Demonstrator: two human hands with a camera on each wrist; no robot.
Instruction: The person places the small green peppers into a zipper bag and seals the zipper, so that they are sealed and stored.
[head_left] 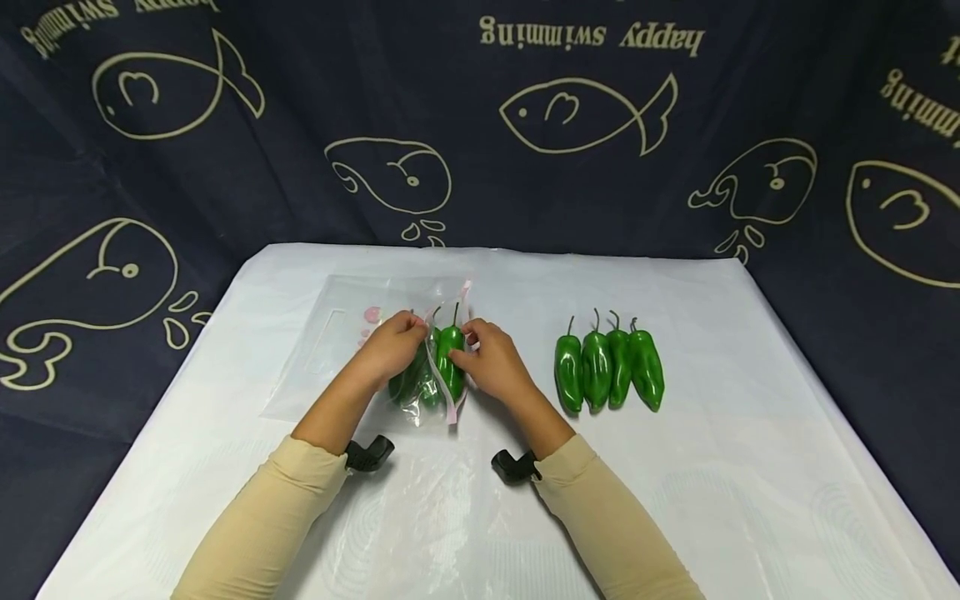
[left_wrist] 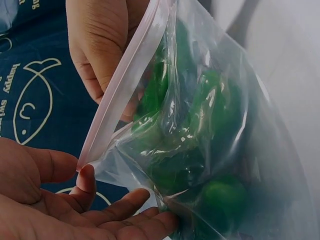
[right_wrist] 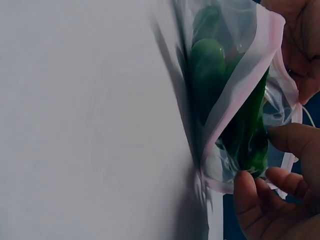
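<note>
A clear zip-top plastic bag [head_left: 303, 367] with a pink-edged mouth lies on the table, several green peppers [left_wrist: 215, 105] inside it. My left hand [head_left: 393, 346] pinches the rim of its mouth between thumb and index finger, the other fingers extended along the bag in the left wrist view. At the open mouth, my right hand [head_left: 495, 360] holds a green pepper [head_left: 452, 350] between thumb and fingers, stem pointing away. In the right wrist view that pepper [right_wrist: 250, 135] sits within the pink rim [right_wrist: 240, 97]; its far side is hidden by the plastic.
To the right on the white-covered table [head_left: 712, 500], several more green peppers [head_left: 597, 371] lie side by side, stems away from me. A dark curtain [head_left: 465, 200] with fish and whale drawings hangs behind the table and along its sides.
</note>
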